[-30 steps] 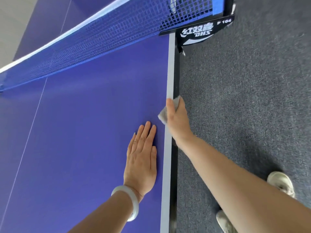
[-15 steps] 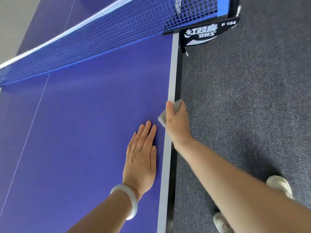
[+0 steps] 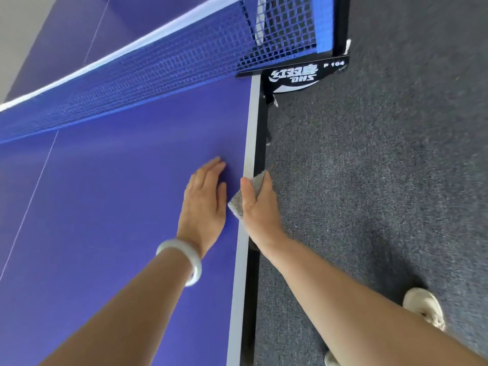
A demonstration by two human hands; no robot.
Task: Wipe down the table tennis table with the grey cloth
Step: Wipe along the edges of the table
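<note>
Head view.

Right hand (image 3: 260, 207) grips the cloth (image 3: 237, 204), thumb on top and fingers curled down over the side of the table (image 3: 105, 207). The fingertips are hidden. The cloth is wrapped over the table's right edge and covers part of the white line (image 3: 250, 138). Left hand (image 3: 204, 204) lies flat on the blue top with fingers straight, just beside the cloth, and holds nothing. There is a bangle (image 3: 184, 260) on that wrist.

Risks (my judgement):
- A run forward along the edge could jam the cloth or knuckles into the clamp (image 3: 293, 75), where the net (image 3: 158, 83) is fixed.
- A loose corner of cloth could snag there.
- The bangle may knock or scrape the top if the wrist drops.
- With the grip only on the rim, the cloth could slip off onto the carpet (image 3: 369, 180).

Room:
- The edge ahead is open up to the clamp.
- The blue top to the left is wide and bare.
- The drop-off lies directly under the right hand.
- A shoe (image 3: 425, 307) stands well clear of the table.
</note>
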